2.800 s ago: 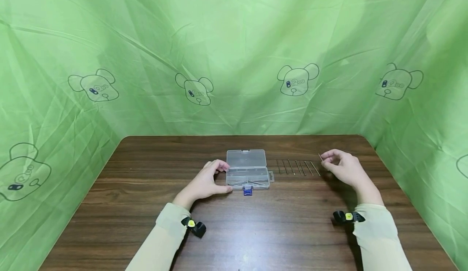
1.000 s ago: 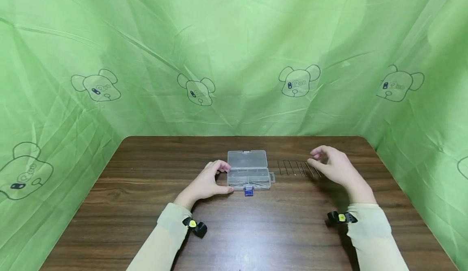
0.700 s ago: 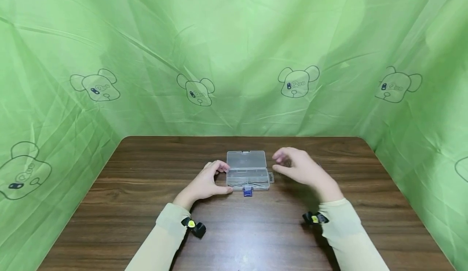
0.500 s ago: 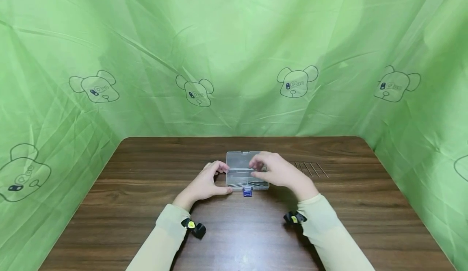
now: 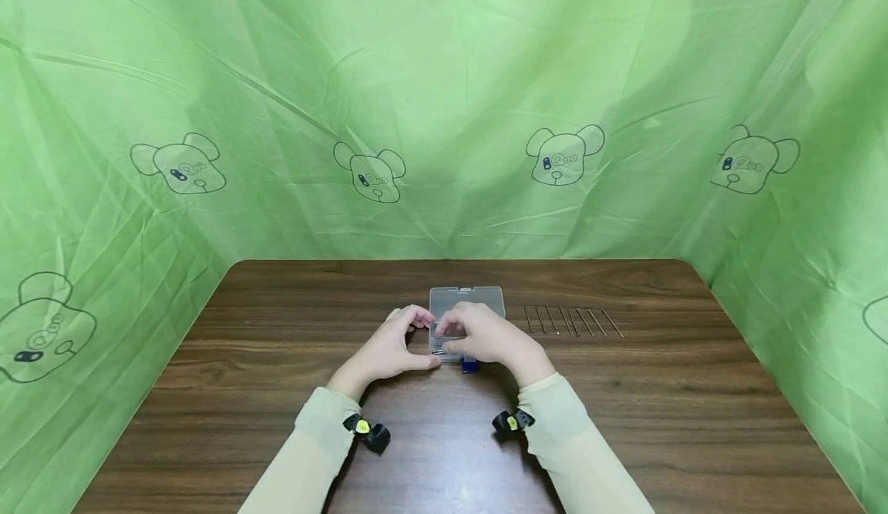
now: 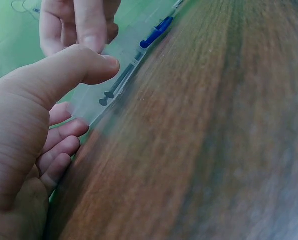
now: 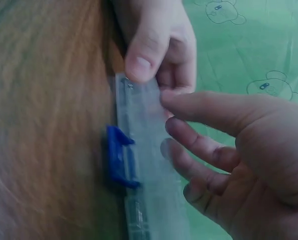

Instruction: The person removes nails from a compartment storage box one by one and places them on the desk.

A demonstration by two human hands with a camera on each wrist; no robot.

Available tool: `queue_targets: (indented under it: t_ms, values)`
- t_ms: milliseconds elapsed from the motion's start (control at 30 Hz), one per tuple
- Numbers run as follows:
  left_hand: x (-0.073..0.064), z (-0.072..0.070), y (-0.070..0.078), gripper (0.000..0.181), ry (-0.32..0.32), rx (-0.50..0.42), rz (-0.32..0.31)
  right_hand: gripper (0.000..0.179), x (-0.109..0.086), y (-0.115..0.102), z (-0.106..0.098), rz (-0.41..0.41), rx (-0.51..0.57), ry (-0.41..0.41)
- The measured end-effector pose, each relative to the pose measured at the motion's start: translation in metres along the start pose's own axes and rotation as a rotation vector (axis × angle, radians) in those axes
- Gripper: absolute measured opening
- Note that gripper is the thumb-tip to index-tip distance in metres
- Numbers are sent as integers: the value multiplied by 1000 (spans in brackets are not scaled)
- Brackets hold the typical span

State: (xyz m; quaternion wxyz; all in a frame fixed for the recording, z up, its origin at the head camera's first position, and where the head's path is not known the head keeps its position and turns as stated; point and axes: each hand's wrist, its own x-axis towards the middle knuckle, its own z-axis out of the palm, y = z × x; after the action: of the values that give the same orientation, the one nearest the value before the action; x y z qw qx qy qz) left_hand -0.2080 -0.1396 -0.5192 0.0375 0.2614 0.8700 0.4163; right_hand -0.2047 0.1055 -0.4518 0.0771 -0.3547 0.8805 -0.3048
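Observation:
A clear plastic box (image 5: 486, 297) lies on the table with its lid folded back and its blue latch (image 7: 119, 157) hanging at the front. My left hand (image 5: 385, 348) grips the box's left end, thumb at the front corner and fingers at the back. Dark nails (image 6: 118, 82) with flat heads show through the wall in the left wrist view. Over the box reaches my right hand (image 5: 489, 337), fingers loosely bent, thumb and index apart, nothing seen between them. It hides the box's right half in the head view.
To the right of the box, several nails (image 5: 613, 324) lie in a slanted row on the wooden table (image 5: 277, 298). A green cloth (image 5: 458, 113) with printed bear heads encloses the back and sides.
My right hand set the nail it held at the row's right end, then moved left, without a visible nail, over the box. My left hand stays on the box.

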Motion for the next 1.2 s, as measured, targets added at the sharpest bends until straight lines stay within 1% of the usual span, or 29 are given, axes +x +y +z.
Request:
queue_targets:
  t_ms: [100,233,467,700,933,1100,1200]
  values:
    - [0,0,0,65,-3,-5,1,16,2,1,5,12,15,16]
    - [0,0,1,65,-3,-2,0,13,3,2,9,21,8,34]
    - [1,-2,3,66,-2,-9,-14,10,5,0,13,33,-31,26]
    - [0,-1,2,66,-7,-11,-20,10,6,-2,17,40,-117,20]
    - [0,0,0,66,-3,-9,-15,10,7,-9,19,29,-227,42]
    - [1,0,-1,66,-1,-7,-7,12,7,-10,20,23,-261,52]
    - [1,0,-1,66,1,-5,-8,12,6,-9,21,4,-282,57]
